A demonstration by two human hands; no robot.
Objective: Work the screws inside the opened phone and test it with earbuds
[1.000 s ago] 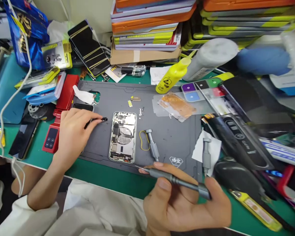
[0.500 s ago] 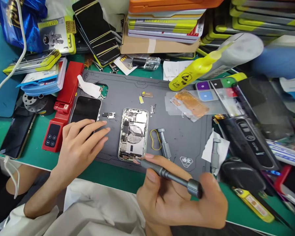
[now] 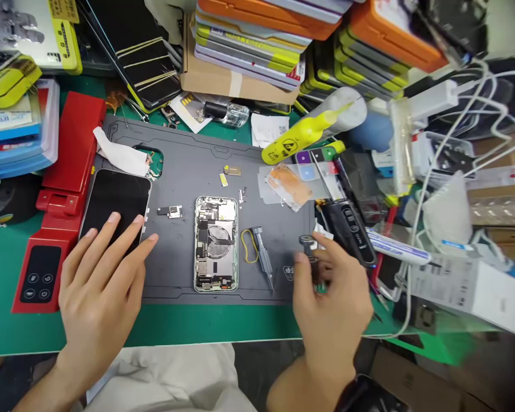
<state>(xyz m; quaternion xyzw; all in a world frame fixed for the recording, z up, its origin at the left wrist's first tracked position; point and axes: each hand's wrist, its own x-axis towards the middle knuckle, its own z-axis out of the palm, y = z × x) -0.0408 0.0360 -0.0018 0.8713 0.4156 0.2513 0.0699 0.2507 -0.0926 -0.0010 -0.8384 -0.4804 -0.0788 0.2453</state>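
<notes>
My left hand lies flat with fingers spread, its fingertips on the dark screen of a phone display. My right hand is closed around a dark grey screwdriver at the right edge of the mat; mostly its round cap shows, the rest is behind the fingers. Between the hands lies an opened phone, its inner parts and round coil exposed. Right of that phone rest a yellow rubber band and another grey screwdriver. A small metal-and-black part lies between display and phone.
A grey work mat covers the green table. The red device stands left. A yellow bottle, a crumpled orange sheet and a black pen-shaped tool lie right. Stacked boxes line the back; white cables hang right.
My right hand with the screwdriver has moved away from the opened phone to the mat's right edge. My left hand now rests further over the display. The view has shifted right.
</notes>
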